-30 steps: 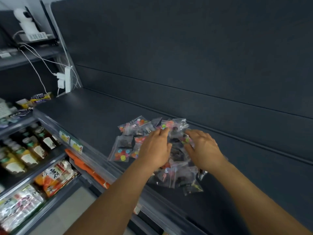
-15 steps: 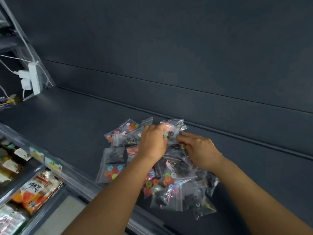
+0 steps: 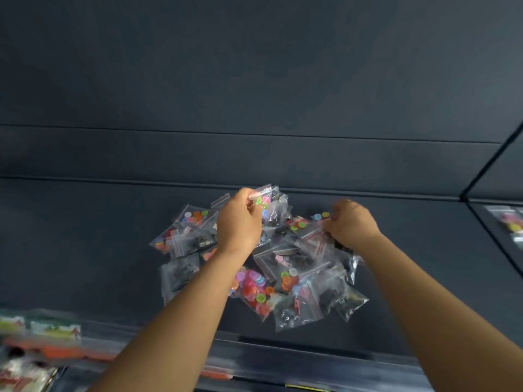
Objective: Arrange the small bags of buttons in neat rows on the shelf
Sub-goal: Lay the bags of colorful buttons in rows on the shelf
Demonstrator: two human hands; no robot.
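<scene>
Two bare forearms of mine reach up from the bottom edge, over the blurred clear plastic front rail of the shelf and the smeared, colourful packets on the lower rack at the left. Past the rail lies the flat dark grey shelf, and in its middle sits a loose heap of small clear zip bags of buttons, overlapping and askew, in no rows; some hold bright pink, green and orange buttons, others dark pieces I cannot make out. My right hand is down at the right side of the heap, fingers curled and pinching the edge of a clear bag with red seal stripes that lies there. My left hand is further in, at the far side of the heap, thumb and fingers closed on a crumpled clear bag with green, pink and blue buttons, lifted a little above the others. Behind it all stands the dark grey panelled back wall, and at the far right edge a few more button bags lie blurred on the adjoining shelf.
</scene>
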